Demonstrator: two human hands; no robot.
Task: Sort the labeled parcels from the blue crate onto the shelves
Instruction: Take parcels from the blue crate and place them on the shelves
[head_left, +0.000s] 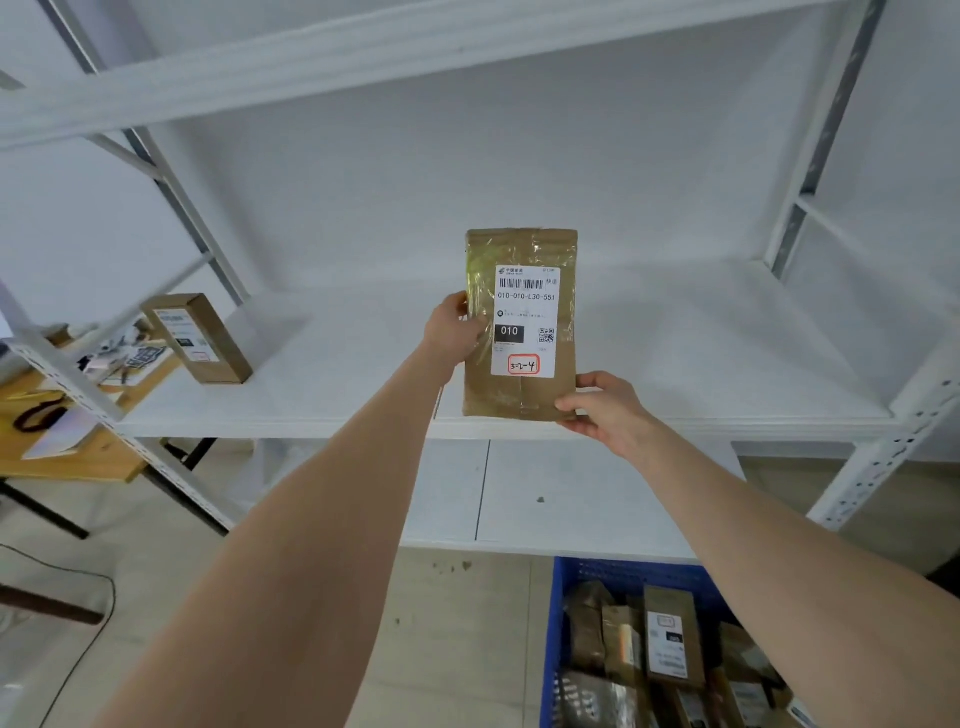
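I hold a flat brown taped parcel (521, 395) upright in front of the middle white shelf (675, 364). Its white label reads 010-010-L30-551, with "3-2-4" handwritten in a red box. My left hand (453, 327) grips the parcel's left edge at mid height. My right hand (602, 408) pinches its lower right corner. The blue crate (558, 623) stands on the floor at the lower right, with several brown labeled parcels inside; my right forearm hides part of it.
One brown boxed parcel (200, 338) stands at the left end of the same shelf. A lower shelf board (571, 499) lies beneath. White perforated uprights (883, 452) frame the rack. A wooden table (62, 447) with clutter sits left of the rack.
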